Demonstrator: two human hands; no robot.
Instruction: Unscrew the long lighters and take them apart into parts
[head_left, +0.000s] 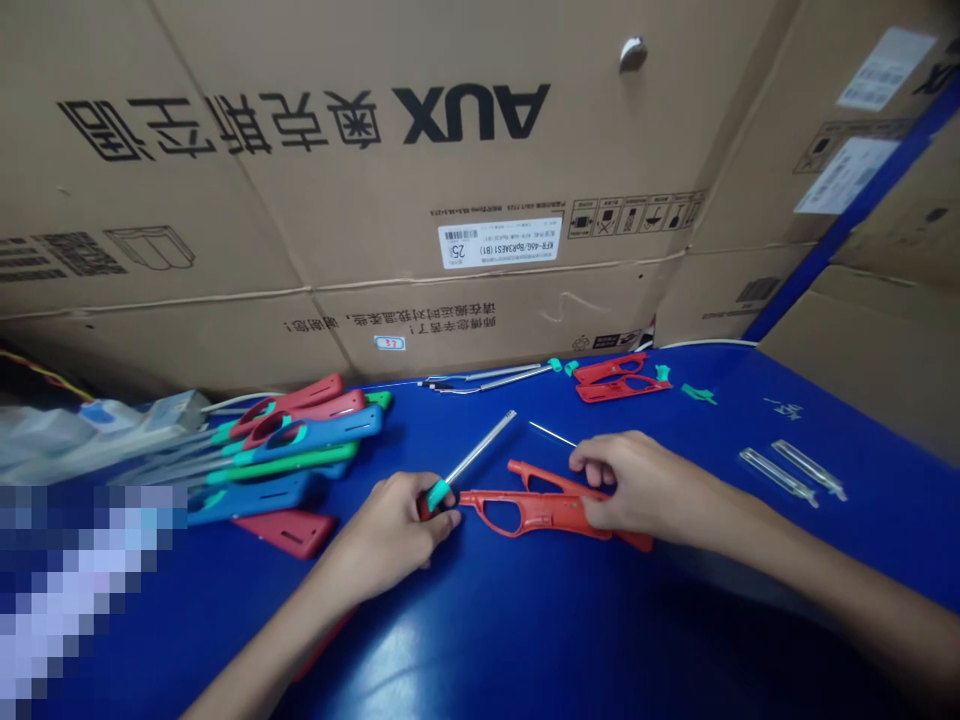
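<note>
My left hand (409, 530) is closed around a long-necked lighter (480, 448) with a metal tube and a green collar. The tube points up and away to the right, and most of the handle is hidden by the hand and forearm. My right hand (637, 485) is closed on a red lighter handle shell (536, 512), thumb on its near side. Another red shell piece (551, 478) lies just behind it, partly under the fingers. A thin metal rod (553, 433) sticks out beside the right fingertips; whether they grip it is hidden.
Finished-looking lighters (315, 455) are piled at left beside a white power strip (161, 425). Farther back lie metal tubes (510, 378), red shell halves (622, 387) and green bits (699, 394). Clear plastic parts (780, 478) lie at right. A cardboard box (375, 210) walls off the back.
</note>
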